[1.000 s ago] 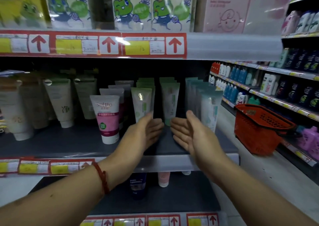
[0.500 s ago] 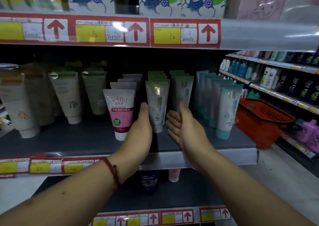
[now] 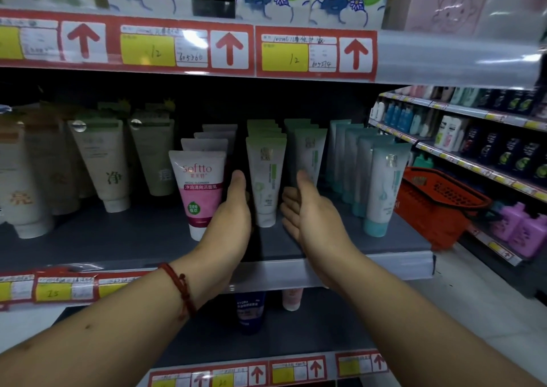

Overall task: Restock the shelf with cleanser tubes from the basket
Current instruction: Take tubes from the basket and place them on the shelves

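Note:
A row of green-and-white cleanser tubes stands cap-down in the middle of the dark shelf. My left hand is held flat against the left side of the front tube, fingers straight. My right hand is on the other side of that row with straight fingers, palm facing left, in front of a second row of green tubes. Neither hand holds anything. The red basket sits on the neighbouring shelf to the right.
A pink-and-white Softto tube fronts a row just left of my left hand. Beige tubes stand further left, teal-capped tubes to the right. The upper shelf edge carries red price tags. A lower shelf holds a dark blue tube.
Both hands have reached further into the shelf and now flank the front green tube row. My view has come closer and shifted left.

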